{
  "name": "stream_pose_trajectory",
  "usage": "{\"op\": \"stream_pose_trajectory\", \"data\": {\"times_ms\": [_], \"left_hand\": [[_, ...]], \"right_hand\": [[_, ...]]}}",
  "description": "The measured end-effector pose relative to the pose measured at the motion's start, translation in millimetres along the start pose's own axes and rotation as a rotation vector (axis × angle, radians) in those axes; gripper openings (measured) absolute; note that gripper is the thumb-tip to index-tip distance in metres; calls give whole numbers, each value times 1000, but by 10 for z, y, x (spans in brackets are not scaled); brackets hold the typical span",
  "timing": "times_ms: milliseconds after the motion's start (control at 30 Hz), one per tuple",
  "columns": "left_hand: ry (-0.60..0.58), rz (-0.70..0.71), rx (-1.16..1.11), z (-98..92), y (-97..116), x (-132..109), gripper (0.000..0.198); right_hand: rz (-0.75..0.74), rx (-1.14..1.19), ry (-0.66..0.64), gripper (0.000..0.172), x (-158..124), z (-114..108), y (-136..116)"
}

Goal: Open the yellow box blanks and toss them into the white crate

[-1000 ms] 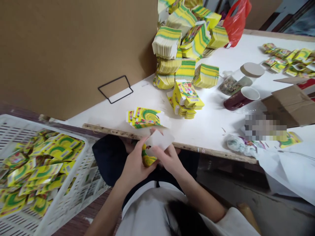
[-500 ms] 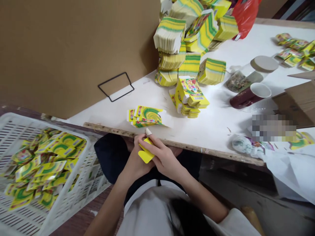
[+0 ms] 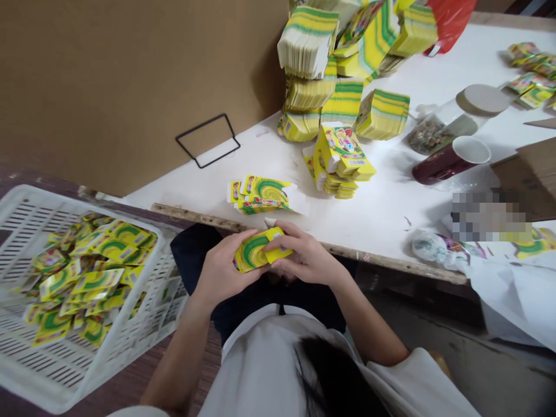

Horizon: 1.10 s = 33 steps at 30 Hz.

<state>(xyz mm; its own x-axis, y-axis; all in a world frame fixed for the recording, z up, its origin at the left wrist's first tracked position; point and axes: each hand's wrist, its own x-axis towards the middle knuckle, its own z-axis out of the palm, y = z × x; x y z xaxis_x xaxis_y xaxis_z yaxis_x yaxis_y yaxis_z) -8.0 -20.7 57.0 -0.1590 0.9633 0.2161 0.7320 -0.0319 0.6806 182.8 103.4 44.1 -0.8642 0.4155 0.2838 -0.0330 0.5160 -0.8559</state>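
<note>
Both hands hold one small yellow-and-green carton (image 3: 256, 250) over my lap, just in front of the table's edge. My left hand (image 3: 221, 273) grips its left end with curled fingers. My right hand (image 3: 306, 259) pinches its right end, and a white cover shows on one fingertip. A short pile of flat cartons (image 3: 263, 194) lies on the white table (image 3: 391, 214) just beyond my hands. A second small stack of cartons (image 3: 341, 165) stands a little further right.
A white slatted crate (image 3: 143, 324) holding several finished cartons sits at my left. Tall bundles of flat cartons (image 3: 330, 69) stand against a brown board (image 3: 130, 75). A maroon cup (image 3: 452, 159), a lidded jar (image 3: 452, 119), a cardboard box (image 3: 530, 174) and white bags (image 3: 512, 295) are at the right.
The flat white-backed blank in my hands has been folded up into a closed yellow-and-green carton. The view has shifted slightly, with my hands staying over my lap.
</note>
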Motion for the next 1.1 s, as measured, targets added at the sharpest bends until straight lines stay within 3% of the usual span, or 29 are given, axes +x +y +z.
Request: {"op": "stream_pose_trajectory", "data": {"times_ms": [67, 167, 233, 267, 333, 433, 533, 633, 733, 800, 900, 1100], "left_hand": [[31, 34, 32, 51, 32, 7, 60], [55, 6, -6, 145, 39, -28, 58], [189, -79, -191, 125, -31, -81, 60], [314, -118, -296, 70, -96, -113, 62], [640, -160, -486, -120, -279, -175, 62], [862, -233, -751, -426, -578, -233, 57], [889, -457, -1020, -456, -710, -215, 58], [868, -697, -1143, -215, -654, -129, 52], [802, -779, -1136, 24, -556, -35, 36], [762, -720, -1053, 108, -516, 21, 34], [711, -520, -776, 154, -502, 123, 38], [484, -260, -299, 259, -608, 496, 61]], "right_hand": [[41, 8, 101, 41, 12, 85, -30], [57, 48, 211, 72, 10, 230, -25], [62, 123, 260, 84, -3, 252, 24], [83, 145, 296, 83, -7, 231, 62], [158, 98, 397, 60, 1, 143, 158], [250, -134, 550, 25, 86, -10, 312], [257, -324, 579, 26, 255, -70, 425], [278, -446, 467, 34, 426, -58, 495], [314, -492, 359, 37, 525, -62, 541], [320, -502, 330, 39, 550, -86, 557], [315, -517, 328, 44, 565, -120, 559], [306, -486, 274, 41, 616, -136, 547]]}}
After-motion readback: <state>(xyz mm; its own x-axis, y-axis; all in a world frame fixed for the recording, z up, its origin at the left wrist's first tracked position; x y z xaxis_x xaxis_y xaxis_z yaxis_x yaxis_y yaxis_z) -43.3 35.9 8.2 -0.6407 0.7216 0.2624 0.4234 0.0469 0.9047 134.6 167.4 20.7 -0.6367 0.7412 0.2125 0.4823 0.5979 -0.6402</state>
